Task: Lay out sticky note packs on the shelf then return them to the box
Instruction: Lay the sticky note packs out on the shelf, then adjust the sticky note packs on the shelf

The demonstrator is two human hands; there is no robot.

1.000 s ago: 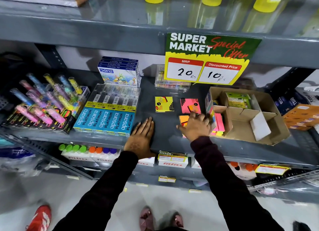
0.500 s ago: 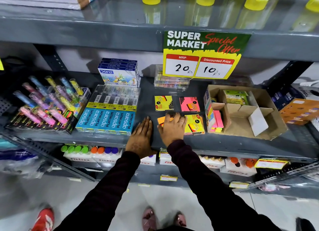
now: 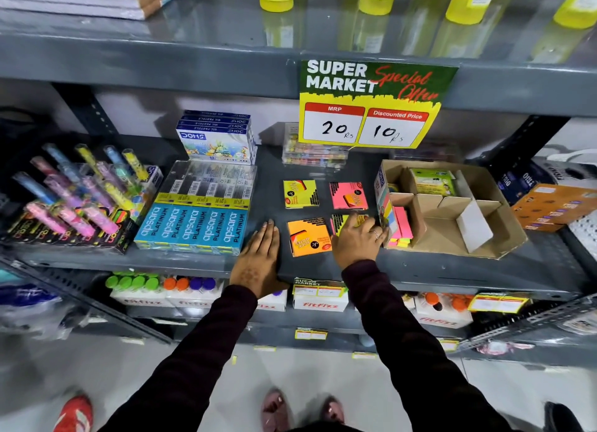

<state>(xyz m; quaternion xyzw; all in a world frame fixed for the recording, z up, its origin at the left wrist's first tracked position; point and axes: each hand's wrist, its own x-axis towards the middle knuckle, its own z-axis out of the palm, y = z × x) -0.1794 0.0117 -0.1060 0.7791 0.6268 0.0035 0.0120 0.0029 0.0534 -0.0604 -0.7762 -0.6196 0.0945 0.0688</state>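
Far left of the grey shelf (image 3: 420, 270): highlighter display (image 3: 74, 202), tubes tilted up. Next to it, the apsara pencil packs (image 3: 193, 218) in a row, with DOMS pastel boxes (image 3: 216, 134) stacked behind.

Left hand (image 3: 258, 260): flat, palm down on the shelf front edge, fingers together, holding nothing. It sits just right of the apsara packs and just left of the orange pack.

Four sticky note packs laid out in a 2x2 grid mid-shelf. Back row: yellow pack (image 3: 300, 193), pink pack (image 3: 348, 195), apart from each other. Front row: orange pack (image 3: 308, 237) lying free, then the fourth pack (image 3: 347, 220), mostly covered.

Right hand (image 3: 357, 242): palm down on that fourth pack, fingers spread over it. Looks like yellow and black print, colour partly hidden; can't tell if it's gripped or just pressed flat.

Right of the hand: cardboard box (image 3: 494, 212), open, touching the fingertips' side. Pink and yellow note pads (image 3: 400, 228) in its left compartment, a green pack (image 3: 433, 181) at the back. Price sign (image 3: 371, 105) hangs from the shelf above.
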